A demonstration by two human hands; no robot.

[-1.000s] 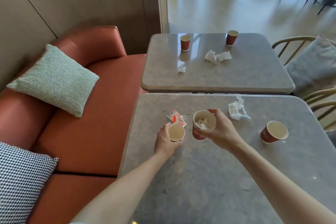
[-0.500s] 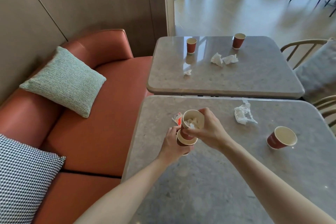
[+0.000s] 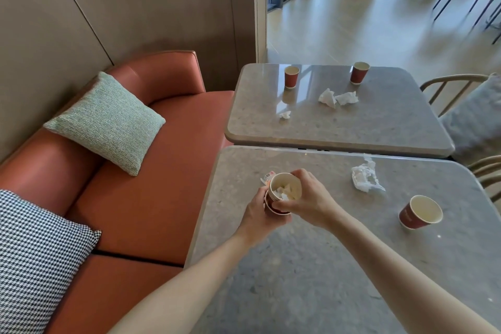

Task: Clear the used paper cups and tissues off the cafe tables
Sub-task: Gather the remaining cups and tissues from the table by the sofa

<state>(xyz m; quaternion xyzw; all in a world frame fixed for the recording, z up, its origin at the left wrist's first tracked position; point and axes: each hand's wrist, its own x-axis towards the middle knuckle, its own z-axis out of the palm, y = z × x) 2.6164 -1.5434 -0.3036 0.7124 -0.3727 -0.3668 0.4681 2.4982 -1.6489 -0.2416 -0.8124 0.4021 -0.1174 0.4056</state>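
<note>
A stuffed cup [image 3: 286, 189], holding crumpled tissue, is gripped by the right hand [image 3: 309, 202] and sits nested in a lower cup [image 3: 273, 209], around which the left hand [image 3: 259, 215] is curled, above the near desk [image 3: 311, 279]. On that desk, a tissue [image 3: 364, 177] lies at the far right and a tilted cup [image 3: 420, 213] at the right. Two cups [image 3: 291, 77] and tissues [image 3: 337, 97] are noted on the far desk [image 3: 379, 127].

Both bare forearms are reaching forward, left hand [image 3: 256, 215] and right hand [image 3: 309, 202] curling together, fingers gripping
</note>
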